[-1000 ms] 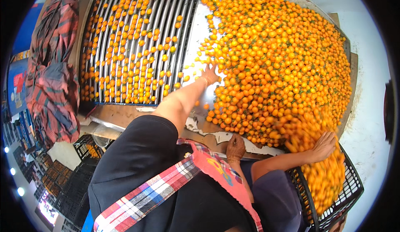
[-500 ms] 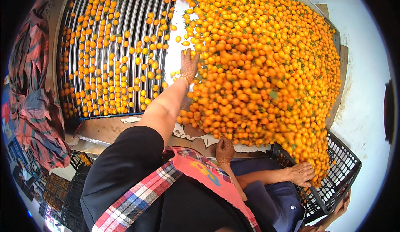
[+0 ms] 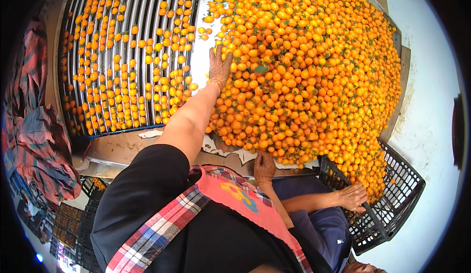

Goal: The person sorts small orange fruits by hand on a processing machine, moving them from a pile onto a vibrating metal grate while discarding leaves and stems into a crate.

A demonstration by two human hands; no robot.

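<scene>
My left hand lies against the left edge of a big heap of orange cherry tomatoes, on the white strip beside the rollers. Its fingers are spread and grip nothing. My right hand is low at the table's near edge, touching or close to the heap's front. Its fingers are bent out of sight, so what they hold, if anything, does not show. At the right, a co-worker's hand grips the rim of a tilted black plastic crate, with tomatoes at its mouth.
On the left is a roller conveyor of metal bars carrying scattered tomatoes. Torn cardboard lines the table's near edge. Plaid cloth hangs at the far left above stacked crates. A white wall bounds the right.
The tomatoes that were blurred in motion have settled leftward, carrying a green leaf along. My left hand stays at the heap's edge. The co-worker's lower hand has left the crate. The view has shifted slightly.
</scene>
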